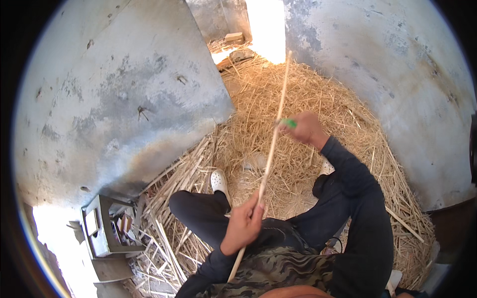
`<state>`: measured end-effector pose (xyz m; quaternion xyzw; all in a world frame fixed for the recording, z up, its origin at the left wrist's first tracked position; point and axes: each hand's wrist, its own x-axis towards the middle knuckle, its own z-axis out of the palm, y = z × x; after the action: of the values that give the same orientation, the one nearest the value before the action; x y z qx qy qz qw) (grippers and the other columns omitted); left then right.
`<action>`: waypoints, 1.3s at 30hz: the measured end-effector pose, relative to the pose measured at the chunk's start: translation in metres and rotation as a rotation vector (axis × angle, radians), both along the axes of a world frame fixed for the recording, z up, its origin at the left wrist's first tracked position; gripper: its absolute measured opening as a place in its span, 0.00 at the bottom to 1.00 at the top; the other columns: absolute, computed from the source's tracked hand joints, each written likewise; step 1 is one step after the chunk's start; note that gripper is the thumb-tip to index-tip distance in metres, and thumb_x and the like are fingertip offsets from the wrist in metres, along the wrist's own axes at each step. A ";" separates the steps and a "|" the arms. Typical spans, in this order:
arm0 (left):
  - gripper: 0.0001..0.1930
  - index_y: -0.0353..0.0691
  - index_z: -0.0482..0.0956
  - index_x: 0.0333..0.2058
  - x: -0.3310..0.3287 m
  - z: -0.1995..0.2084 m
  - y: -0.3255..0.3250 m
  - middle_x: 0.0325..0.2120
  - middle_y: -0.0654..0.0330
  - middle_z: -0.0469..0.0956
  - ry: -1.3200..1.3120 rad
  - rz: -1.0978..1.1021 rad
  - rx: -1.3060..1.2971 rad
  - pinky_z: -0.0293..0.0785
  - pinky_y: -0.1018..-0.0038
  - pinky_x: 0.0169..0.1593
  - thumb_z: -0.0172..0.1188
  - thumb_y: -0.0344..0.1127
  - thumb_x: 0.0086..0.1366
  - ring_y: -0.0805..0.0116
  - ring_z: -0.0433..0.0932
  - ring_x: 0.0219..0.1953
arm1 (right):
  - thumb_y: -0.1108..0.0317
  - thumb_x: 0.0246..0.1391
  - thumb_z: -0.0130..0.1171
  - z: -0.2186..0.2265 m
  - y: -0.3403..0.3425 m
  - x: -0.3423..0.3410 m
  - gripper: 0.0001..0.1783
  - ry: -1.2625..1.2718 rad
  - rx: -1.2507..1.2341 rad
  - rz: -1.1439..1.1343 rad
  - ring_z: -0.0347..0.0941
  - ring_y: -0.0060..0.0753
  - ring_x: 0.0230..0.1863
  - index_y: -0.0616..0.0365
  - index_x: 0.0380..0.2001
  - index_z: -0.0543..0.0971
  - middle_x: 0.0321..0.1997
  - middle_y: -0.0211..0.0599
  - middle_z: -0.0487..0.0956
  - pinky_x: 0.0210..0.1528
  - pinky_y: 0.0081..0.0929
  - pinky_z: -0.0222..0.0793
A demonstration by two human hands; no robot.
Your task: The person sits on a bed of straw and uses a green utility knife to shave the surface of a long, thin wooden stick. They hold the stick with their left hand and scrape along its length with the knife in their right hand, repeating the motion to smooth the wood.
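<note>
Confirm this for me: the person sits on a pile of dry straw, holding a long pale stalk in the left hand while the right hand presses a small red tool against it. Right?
Not quite. The head view shows the small tool in the right hand is green, not red. The rest holds: the left hand grips the long pale stalk, and the person sits on the pile of dry straw.

Loose straw [308, 94] covers the floor between grey walls [124, 84], beside a metal box [102, 226].

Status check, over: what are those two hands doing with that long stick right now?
Left hand gripping long pale stick near its lower end. Right hand on the stick higher up, holding small green tool against it. Straw all around, nothing blocking.
</note>
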<state>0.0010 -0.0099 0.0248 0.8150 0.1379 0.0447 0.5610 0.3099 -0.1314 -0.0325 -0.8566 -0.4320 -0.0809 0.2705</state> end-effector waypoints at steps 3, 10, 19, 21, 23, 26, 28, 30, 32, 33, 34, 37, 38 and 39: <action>0.20 0.31 0.66 0.58 0.016 -0.007 0.010 0.18 0.71 0.61 -0.027 0.039 -0.151 0.54 0.82 0.22 0.49 0.31 0.69 0.85 0.57 0.21 | 0.30 0.54 0.46 0.000 0.017 -0.078 0.27 -0.181 0.072 0.213 0.57 0.22 0.07 0.33 0.29 0.86 0.07 0.24 0.70 0.11 0.25 0.54; 0.20 0.27 0.66 0.56 0.021 -0.015 0.002 0.19 0.71 0.62 -0.101 0.025 -0.168 0.56 0.83 0.23 0.49 0.30 0.69 0.85 0.58 0.21 | 0.24 0.45 0.49 0.007 0.008 -0.040 0.37 -0.025 0.004 0.040 0.60 0.30 0.07 0.47 0.15 0.82 0.05 0.30 0.66 0.12 0.30 0.55; 0.19 0.26 0.67 0.55 0.024 -0.014 0.009 0.14 0.61 0.62 -0.104 0.075 0.045 0.58 0.79 0.21 0.50 0.30 0.68 0.82 0.60 0.18 | 0.20 0.43 0.47 -0.011 0.023 -0.047 0.42 -0.155 0.139 0.085 0.63 0.33 0.07 0.50 0.07 0.72 0.04 0.30 0.63 0.11 0.32 0.56; 0.19 0.26 0.67 0.55 0.021 -0.016 0.010 0.14 0.63 0.62 -0.094 0.074 0.039 0.57 0.80 0.21 0.50 0.30 0.68 0.82 0.59 0.18 | 0.21 0.44 0.46 -0.006 0.023 -0.046 0.42 -0.171 0.142 0.080 0.63 0.33 0.08 0.50 0.07 0.71 0.05 0.30 0.63 0.11 0.32 0.56; 0.19 0.27 0.66 0.56 0.018 -0.014 0.009 0.15 0.67 0.63 -0.079 0.070 -0.007 0.56 0.80 0.21 0.49 0.30 0.69 0.83 0.58 0.18 | 0.21 0.45 0.45 -0.005 0.022 -0.038 0.42 -0.144 0.119 0.035 0.63 0.33 0.08 0.50 0.07 0.71 0.05 0.30 0.63 0.12 0.33 0.56; 0.19 0.28 0.67 0.56 0.011 -0.011 0.008 0.17 0.71 0.63 -0.050 0.062 -0.112 0.55 0.82 0.22 0.49 0.30 0.69 0.85 0.57 0.19 | 0.20 0.46 0.42 -0.011 0.022 -0.025 0.43 -0.067 0.081 -0.042 0.62 0.32 0.08 0.51 0.07 0.70 0.05 0.30 0.62 0.12 0.33 0.56; 0.19 0.28 0.66 0.57 0.003 -0.010 0.006 0.18 0.72 0.63 -0.024 0.055 -0.162 0.55 0.83 0.22 0.49 0.29 0.69 0.85 0.57 0.20 | 0.20 0.49 0.38 -0.012 0.021 -0.028 0.44 -0.054 0.099 -0.026 0.59 0.31 0.07 0.51 0.07 0.69 0.05 0.30 0.61 0.11 0.34 0.55; 0.20 0.28 0.66 0.57 0.000 -0.007 0.004 0.19 0.72 0.63 -0.010 0.063 -0.184 0.54 0.84 0.23 0.49 0.29 0.69 0.86 0.57 0.21 | 0.20 0.49 0.37 -0.011 0.021 -0.041 0.44 -0.056 0.168 0.015 0.59 0.30 0.07 0.50 0.06 0.69 0.04 0.29 0.61 0.11 0.32 0.53; 0.20 0.27 0.65 0.57 -0.003 -0.012 0.002 0.20 0.71 0.64 -0.047 0.065 -0.192 0.55 0.84 0.23 0.49 0.29 0.69 0.86 0.58 0.22 | 0.20 0.49 0.38 -0.016 0.021 -0.043 0.44 -0.151 0.185 0.040 0.59 0.30 0.06 0.50 0.06 0.69 0.04 0.29 0.61 0.11 0.32 0.53; 0.20 0.26 0.65 0.58 -0.005 -0.014 0.000 0.20 0.71 0.64 -0.061 0.065 -0.197 0.55 0.85 0.23 0.49 0.29 0.69 0.86 0.58 0.22 | 0.20 0.47 0.38 -0.016 0.022 -0.030 0.44 -0.153 0.116 -0.053 0.59 0.29 0.06 0.50 0.07 0.71 0.04 0.28 0.61 0.10 0.31 0.52; 0.20 0.26 0.65 0.57 -0.008 -0.012 0.001 0.21 0.70 0.64 -0.029 0.048 -0.174 0.55 0.85 0.24 0.49 0.28 0.69 0.86 0.58 0.22 | 0.19 0.47 0.39 -0.016 0.021 -0.023 0.43 -0.154 0.145 -0.033 0.58 0.28 0.06 0.49 0.06 0.71 0.04 0.27 0.60 0.10 0.31 0.51; 0.20 0.25 0.64 0.57 -0.006 0.000 0.002 0.21 0.70 0.64 0.022 -0.012 -0.126 0.57 0.85 0.25 0.49 0.27 0.69 0.86 0.59 0.23 | 0.19 0.47 0.40 -0.010 0.016 0.000 0.44 -0.155 0.248 -0.008 0.56 0.25 0.07 0.50 0.06 0.69 0.05 0.26 0.59 0.09 0.29 0.50; 0.20 0.25 0.64 0.57 -0.007 0.003 0.000 0.21 0.70 0.64 0.023 -0.023 -0.122 0.57 0.85 0.25 0.49 0.27 0.68 0.86 0.59 0.23 | 0.20 0.47 0.39 -0.010 0.012 0.015 0.43 -0.138 0.200 -0.083 0.56 0.25 0.07 0.50 0.07 0.70 0.05 0.26 0.59 0.09 0.29 0.49; 0.20 0.25 0.64 0.57 -0.010 0.004 -0.001 0.21 0.70 0.64 0.031 -0.030 -0.118 0.58 0.85 0.25 0.50 0.27 0.68 0.86 0.59 0.23 | 0.20 0.48 0.39 -0.010 0.008 0.031 0.43 -0.111 0.153 -0.154 0.55 0.24 0.07 0.50 0.08 0.70 0.05 0.25 0.59 0.09 0.28 0.49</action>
<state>-0.0088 -0.0107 0.0291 0.7831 0.1367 0.0156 0.6066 0.3413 -0.1232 -0.0430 -0.8583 -0.3716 -0.1815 0.3037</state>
